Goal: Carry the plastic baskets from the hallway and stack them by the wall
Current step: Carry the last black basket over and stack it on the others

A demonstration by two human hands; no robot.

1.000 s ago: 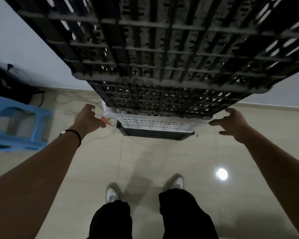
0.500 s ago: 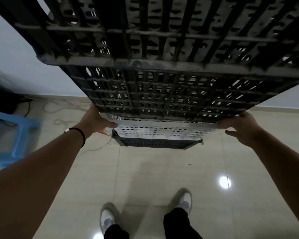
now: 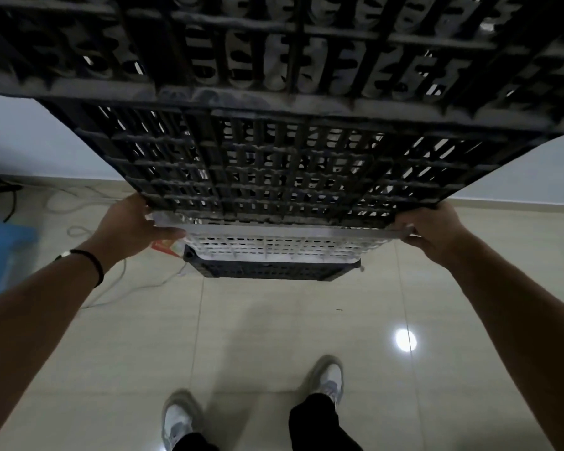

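A tall stack of plastic baskets stands by the white wall and towers over me. Its upper black baskets fill the top of the view. Under them sits a white basket, and a black basket rests on the floor at the bottom. My left hand grips the left corner of the white basket's rim. My right hand grips the right corner of that rim. Both arms reach forward and up.
A beige tiled floor lies under my feet, with my white shoes near the bottom edge. A blue plastic stool stands at the left. Loose cables and a red item lie by the stack's left side.
My hands went from hovering open beside the stack to gripping the white basket's rim at both corners. The view has moved closer under the stack.
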